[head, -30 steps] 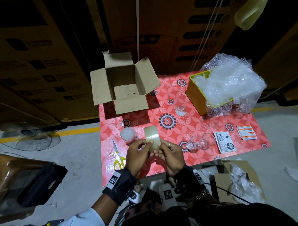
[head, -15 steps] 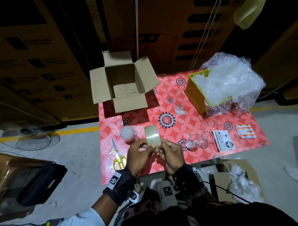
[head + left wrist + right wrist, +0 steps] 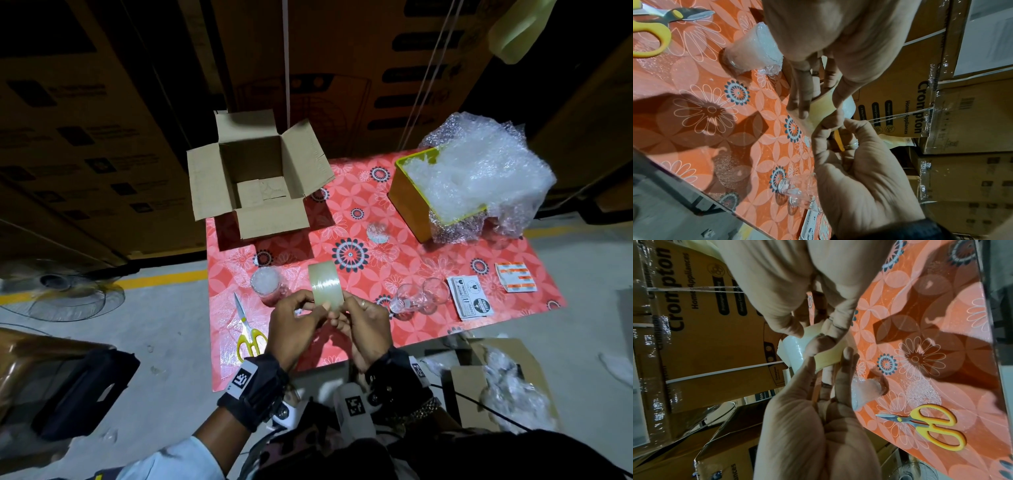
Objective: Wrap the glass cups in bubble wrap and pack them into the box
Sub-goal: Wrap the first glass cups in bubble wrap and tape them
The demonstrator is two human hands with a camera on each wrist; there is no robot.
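Red floral tablecloth [image 3: 404,274] amid stacked cartons [image 3: 102,144], grey floor [image 3: 164,329].

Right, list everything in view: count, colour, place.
cardboard box: one, brown, open, table's far left corner
wrapped cup: one, clear with white wrap, near left
bare cups: two, clear, near right
scissors: one, yellow handles, near left edge
bubble wrap: pile, clear, in yellow bin, far right
labels: two stacks, white and orange, right edge
table: one, red floral cover
tape roll: one, clear, held above table
left hand, right hand: both pinch the tape roll
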